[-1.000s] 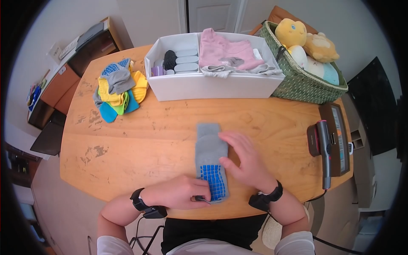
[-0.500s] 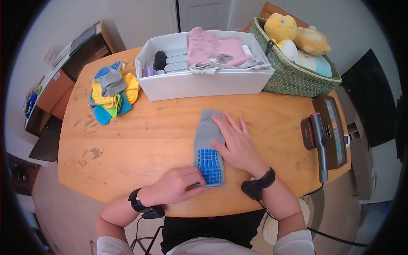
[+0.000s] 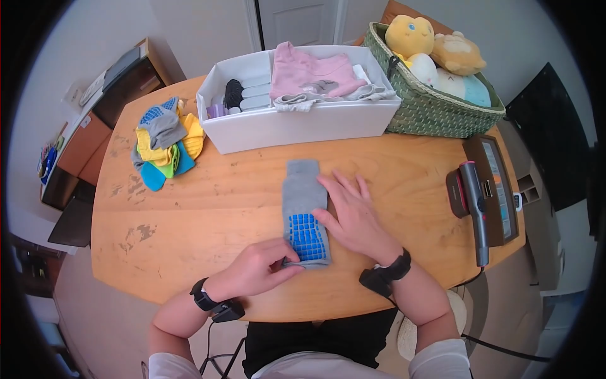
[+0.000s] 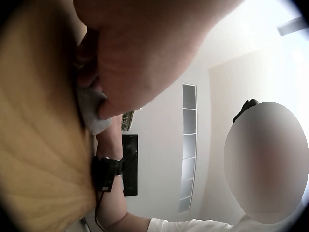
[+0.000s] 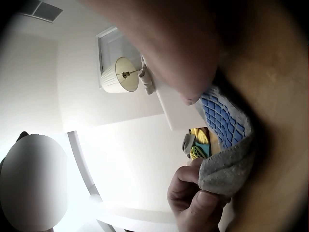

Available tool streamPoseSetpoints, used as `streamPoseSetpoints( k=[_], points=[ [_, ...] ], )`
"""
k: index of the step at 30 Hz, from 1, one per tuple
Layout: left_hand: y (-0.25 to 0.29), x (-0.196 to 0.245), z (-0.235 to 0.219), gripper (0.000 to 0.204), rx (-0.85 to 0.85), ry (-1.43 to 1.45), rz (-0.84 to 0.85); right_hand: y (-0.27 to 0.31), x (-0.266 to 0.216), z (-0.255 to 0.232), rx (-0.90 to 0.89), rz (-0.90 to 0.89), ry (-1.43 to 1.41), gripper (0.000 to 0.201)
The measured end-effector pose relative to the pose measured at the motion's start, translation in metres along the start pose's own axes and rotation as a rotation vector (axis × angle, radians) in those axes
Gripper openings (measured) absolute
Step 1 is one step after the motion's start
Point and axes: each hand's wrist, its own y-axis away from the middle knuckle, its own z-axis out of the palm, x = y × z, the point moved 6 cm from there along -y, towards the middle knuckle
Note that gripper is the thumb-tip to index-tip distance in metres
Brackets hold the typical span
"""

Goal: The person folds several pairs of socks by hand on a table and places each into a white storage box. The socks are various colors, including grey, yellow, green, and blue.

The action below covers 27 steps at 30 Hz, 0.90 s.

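Observation:
A grey sock (image 3: 304,196) with a blue grid of grip patches lies lengthwise on the wooden table (image 3: 233,202), its patterned part toward the person. My left hand (image 3: 259,266) pinches the sock's near end between thumb and fingers; in the right wrist view that grey end (image 5: 227,169) is lifted and bent over beside the blue grid. The right hand (image 3: 355,215) lies along the sock's right edge with fingers spread and straight, thumb touching it near the top of the grid.
At the back left sits a pile of colourful socks (image 3: 165,142). Behind stands a white box (image 3: 303,129) with a pink garment (image 3: 315,72) and small containers, beside a green woven basket (image 3: 435,114) of plush toys. A grey handheld device (image 3: 475,215) and a brown case (image 3: 495,189) lie at right.
The sock and both hands have shifted away from the person. My right hand's fingers have spread and flattened along the sock, while the left keeps hold of its near end.

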Motion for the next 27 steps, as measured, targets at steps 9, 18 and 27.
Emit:
streamPoseSetpoints(
  k=[9, 18, 27],
  points=[
    [-0.003, -0.007, -0.011, 0.016, 0.165, -0.098, -0.050, -0.011, 0.007, -0.016, 0.296, -0.021, 0.044, 0.055],
    [0.001, -0.012, -0.007, 0.017, 0.157, -0.043, -0.106, 0.024, -0.037, -0.004, -0.311, -0.075, -0.307, 0.023],
    [0.004, -0.013, -0.009, 0.026, 0.091, -0.007, -0.138, 0.020, -0.034, -0.005, -0.296, -0.061, -0.302, 0.014]
  ],
)
